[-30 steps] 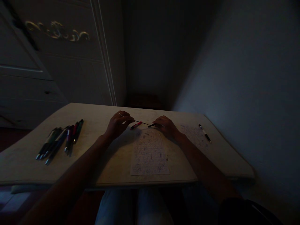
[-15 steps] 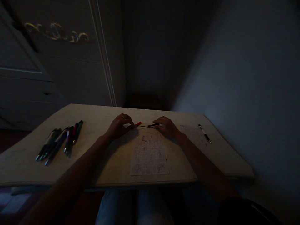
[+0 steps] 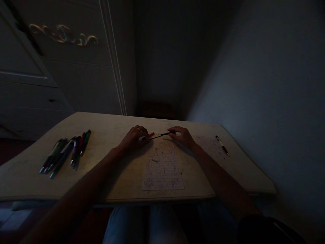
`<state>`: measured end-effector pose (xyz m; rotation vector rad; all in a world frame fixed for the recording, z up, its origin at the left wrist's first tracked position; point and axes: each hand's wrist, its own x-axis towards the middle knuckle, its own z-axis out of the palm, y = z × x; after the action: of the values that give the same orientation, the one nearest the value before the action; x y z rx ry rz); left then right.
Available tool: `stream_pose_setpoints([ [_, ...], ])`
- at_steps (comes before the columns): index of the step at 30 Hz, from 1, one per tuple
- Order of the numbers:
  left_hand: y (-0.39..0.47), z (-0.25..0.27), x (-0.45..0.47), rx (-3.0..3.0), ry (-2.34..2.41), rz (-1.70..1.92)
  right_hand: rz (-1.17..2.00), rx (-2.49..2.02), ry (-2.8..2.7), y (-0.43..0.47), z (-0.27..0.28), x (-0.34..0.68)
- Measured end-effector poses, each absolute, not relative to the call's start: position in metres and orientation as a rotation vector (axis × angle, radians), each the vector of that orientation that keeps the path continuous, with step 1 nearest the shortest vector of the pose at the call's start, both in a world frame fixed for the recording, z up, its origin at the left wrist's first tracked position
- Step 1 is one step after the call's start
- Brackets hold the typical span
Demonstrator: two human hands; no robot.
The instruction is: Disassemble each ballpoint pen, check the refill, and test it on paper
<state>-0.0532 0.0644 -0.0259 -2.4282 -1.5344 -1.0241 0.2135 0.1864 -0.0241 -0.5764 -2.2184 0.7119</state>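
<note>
Appears to be a dim room in a home, arranged around a writing surface.
Includes a tall panelled cupboard [image 3: 83,81] with scrolled gilt-looking ornament [image 3: 62,35], domestic rather than institutional in character; also includes a smudged pale table [image 3: 106,125] near a plain wall [image 3: 266,84], bearing loose pens [image 3: 57,157] and a densely marked paper sheet [image 3: 164,173], as at a household desk.

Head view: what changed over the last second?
Left hand moved right; the thin rod now slopes up to the right, not down, toward the black pen part in the right hand. A small piece on the written sheet shifted toward the person. No visible new grasp or release. Pen pile, lone pen and sheet stayed.
</note>
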Motion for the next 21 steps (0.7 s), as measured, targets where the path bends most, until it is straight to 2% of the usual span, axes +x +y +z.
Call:
stream_pose_setpoints([
  [11,0.067,-0.032,-0.037,-2.394,-1.401,-1.161,0.968,-0.593,-2.136,0.166,-0.025,0.198],
  [21,0.066,-0.031,-0.030,-2.443,-1.458,-1.180,0.971,-0.542,-2.200,0.162,-0.032,0.191],
])
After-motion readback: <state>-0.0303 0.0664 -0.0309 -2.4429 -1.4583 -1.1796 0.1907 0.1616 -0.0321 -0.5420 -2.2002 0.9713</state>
